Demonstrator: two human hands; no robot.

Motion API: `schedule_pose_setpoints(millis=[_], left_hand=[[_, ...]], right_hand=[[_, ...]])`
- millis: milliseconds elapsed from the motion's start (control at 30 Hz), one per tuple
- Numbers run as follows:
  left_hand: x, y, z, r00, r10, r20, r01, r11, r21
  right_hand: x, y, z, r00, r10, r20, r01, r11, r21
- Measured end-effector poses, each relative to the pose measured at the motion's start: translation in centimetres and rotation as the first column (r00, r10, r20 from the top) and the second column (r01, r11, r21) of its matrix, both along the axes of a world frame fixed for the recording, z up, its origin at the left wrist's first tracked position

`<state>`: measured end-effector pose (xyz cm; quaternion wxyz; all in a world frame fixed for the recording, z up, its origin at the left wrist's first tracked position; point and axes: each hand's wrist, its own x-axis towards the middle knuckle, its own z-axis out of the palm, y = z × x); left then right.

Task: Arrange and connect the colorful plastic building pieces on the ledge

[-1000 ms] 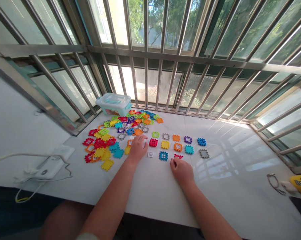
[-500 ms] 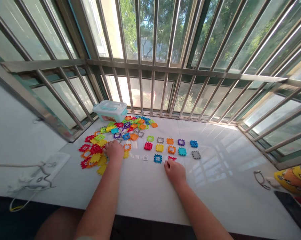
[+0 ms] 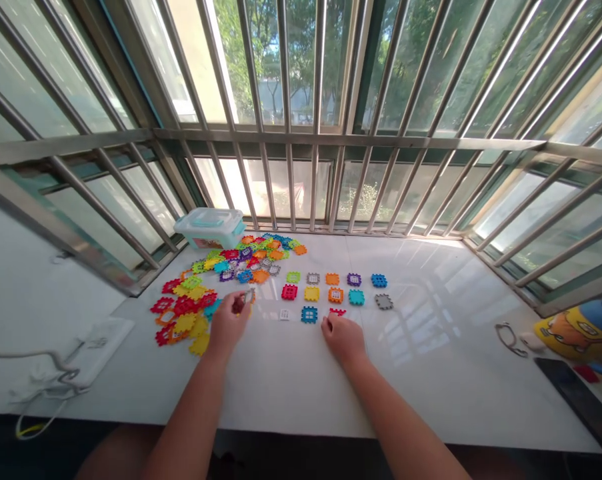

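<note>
My left hand (image 3: 229, 322) is closed in a pinch at the right side of the heap of interlocking plastic tiles (image 3: 185, 305). Between its fingertips a small notched tile (image 3: 251, 295) stands tilted, its colour hard to make out. My right hand (image 3: 345, 338) rests on the table with curled fingers; whatever may be inside them is hidden. Just behind it a red tile (image 3: 337, 311) is partly covered. Beside that lie a blue window tile (image 3: 309, 315) and a white tile (image 3: 285, 315). Further back, single tiles form rows, among them a yellow one (image 3: 311, 293) and a turquoise one (image 3: 356, 297).
A lidded plastic box (image 3: 211, 228) stands behind the heap near the window bars (image 3: 291, 173). To the left are a power strip (image 3: 101, 347) and cables. At the right edge lie a phone (image 3: 575, 400), a metal ring-shaped object (image 3: 511, 340) and a yellow-and-blue printed item (image 3: 565, 331).
My left hand has drawn slightly towards me from the heap and lifted a tile, uncovering a turquoise tile. The right hand stays by the red tile. The whole view has shifted a little.
</note>
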<state>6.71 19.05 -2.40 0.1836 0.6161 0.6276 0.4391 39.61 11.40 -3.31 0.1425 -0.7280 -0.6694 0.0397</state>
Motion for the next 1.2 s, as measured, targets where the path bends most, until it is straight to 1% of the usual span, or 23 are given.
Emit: schedule_pose_setpoints(millis=[33,100,167,233,300,367,433,467,533,600,667,767,833,900,967,1033,1100,1133,1167,1200], left_hand=[[0.9,-1.3,-0.2,0.995,-0.009,0.102,0.013,0.999,-0.038],[2.9,-4.0,-0.7,0.941,-0.044,0.337,0.090,0.988,-0.123],[5.1,-6.3,-1.2,0.842,-0.054,0.537,0.171,0.971,-0.170],[7.1,-8.0,-1.5,0.734,-0.055,0.677,0.258,0.945,-0.203],[8.7,-9.0,-1.7,0.625,-0.034,0.780,0.325,0.920,-0.220],[9.9,-9.4,-1.7,0.533,0.014,0.846,0.351,0.906,-0.236],[10.9,-9.6,-1.5,0.476,0.051,0.878,0.357,0.901,-0.246],[11.3,-9.7,-1.4,0.464,0.054,0.884,0.362,0.899,-0.245],[11.9,-9.8,-1.3,0.463,0.038,0.886,0.374,0.898,-0.234],[12.3,-10.1,-1.1,0.473,0.011,0.881,0.386,0.896,-0.218],[12.5,-10.3,-1.0,0.475,-0.015,0.880,0.404,0.892,-0.204],[12.7,-10.5,-0.9,0.478,-0.050,0.877,0.430,0.884,-0.185],[12.6,-10.5,-1.0,0.500,-0.081,0.862,0.453,0.873,-0.180],[12.6,-10.4,-1.2,0.536,-0.133,0.834,0.481,0.859,-0.173],[12.5,-10.4,-1.6,0.594,-0.191,0.781,0.492,0.854,-0.166],[12.4,-10.4,-1.8,0.666,-0.224,0.711,0.471,0.866,-0.169],[12.4,-10.4,-1.8,0.714,-0.231,0.661,0.441,0.882,-0.167],[12.4,-10.4,-1.7,0.715,-0.238,0.657,0.440,0.884,-0.159],[12.3,-10.5,-1.6,0.697,-0.256,0.670,0.460,0.876,-0.144],[12.2,-10.6,-1.5,0.662,-0.282,0.694,0.495,0.861,-0.122]], right_hand=[[0.0,0.0,0.0,1.000,-0.002,-0.003,0.002,1.000,-0.002],[0.1,-0.1,0.0,1.000,-0.003,-0.010,0.003,1.000,0.000],[0.2,-0.1,-0.1,1.000,0.001,-0.024,0.000,1.000,0.012],[0.3,-0.2,-0.2,0.999,0.000,-0.040,0.001,1.000,0.030],[0.4,-0.3,-0.3,0.998,0.003,-0.060,0.000,0.999,0.052],[0.6,-0.5,-0.3,0.996,0.022,-0.092,-0.015,0.997,0.081],[0.8,-0.9,-0.2,0.989,0.065,-0.133,-0.049,0.992,0.117],[0.8,-1.1,-0.2,0.984,0.091,-0.153,-0.070,0.988,0.136],[0.8,-1.6,-0.2,0.971,0.157,-0.182,-0.123,0.975,0.185],[0.7,-2.2,-0.1,0.951,0.241,-0.194,-0.188,0.948,0.256],[0.3,-2.8,-0.1,0.921,0.336,-0.196,-0.255,0.903,0.347],[-0.6,-3.3,-0.1,0.868,0.464,-0.174,-0.347,0.819,0.457],[-1.3,-3.4,-0.1,0.840,0.525,-0.134,-0.407,0.774,0.485],[-2.2,-3.5,0.0,0.822,0.561,-0.095,-0.453,0.747,0.486],[-3.1,-3.7,0.1,0.818,0.570,-0.081,-0.470,0.742,0.479],[-3.8,-3.9,0.2,0.821,0.562,-0.097,-0.461,0.754,0.468],[-4.3,-4.1,0.5,0.821,0.556,-0.134,-0.449,0.772,0.450],[-4.4,-4.1,0.7,0.816,0.556,-0.157,-0.445,0.779,0.442],[-4.4,-4.0,1.0,0.809,0.560,-0.181,-0.445,0.783,0.434],[-4.3,-3.9,1.4,0.799,0.567,-0.203,-0.449,0.786,0.425]])
